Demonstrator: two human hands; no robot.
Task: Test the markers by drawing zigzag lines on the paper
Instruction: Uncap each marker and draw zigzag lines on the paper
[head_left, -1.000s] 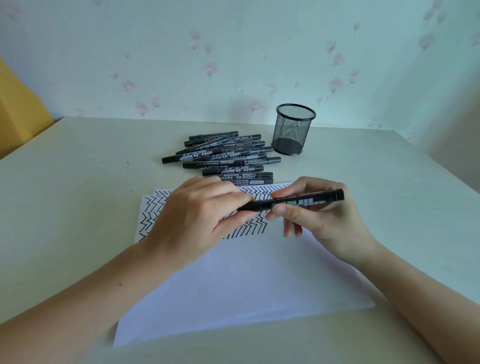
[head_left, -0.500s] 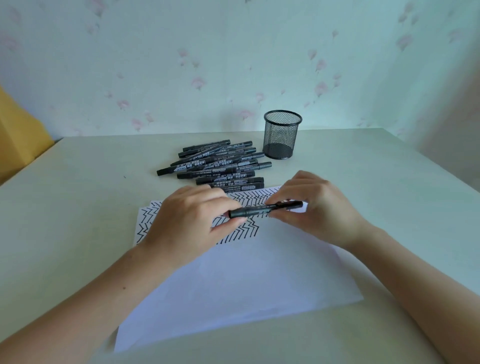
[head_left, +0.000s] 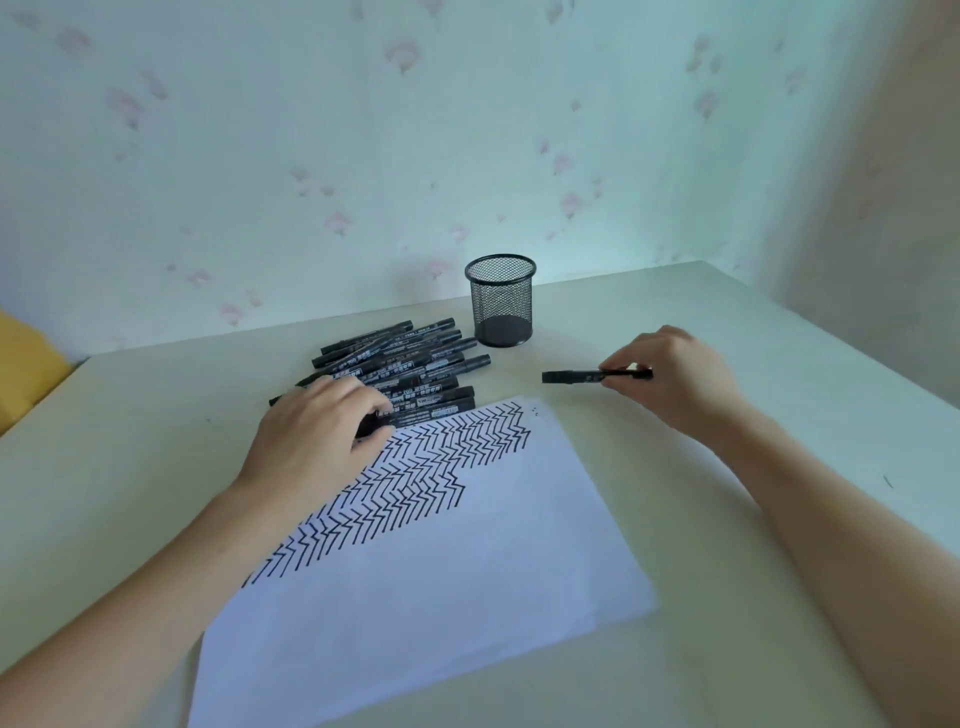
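While a yellow shape (head_left: 21, 364) is showing at the left edge of the frame, the pale cream surface (head_left: 130, 441) is carrying everything else. Left of centre, the left hand (head_left: 317, 436) is lying palm down over the near end of the heap of black capped markers (head_left: 410, 358), its fingertips touching the nearest barrels; whether its grip is actually closing on one cannot be told, since the fingers are hiding the contact. Below and to the right, the white sheet of paper (head_left: 441, 597) is lying at a slant, its upper left part filled with rows of black zigzag lines (head_left: 415, 467), the lower part blank. At upper centre, just right of the heap, the black wire-mesh pen cup (head_left: 501, 301) is standing upright and looks empty. Right of centre, the right hand (head_left: 675, 379) is pinching a single black marker (head_left: 587, 376) in a fingertip grip, holding it level above the surface, well off the paper and below the cup.

The judged risks: this marker could be let go short of the cup and roll off the surface, or land back among the untested ones and get mixed in. The left hand may also nudge the loose heap and send barrels rolling onto the paper.

White print is running along the barrels; "700" seems readable on a few, the rest being too small to make out.
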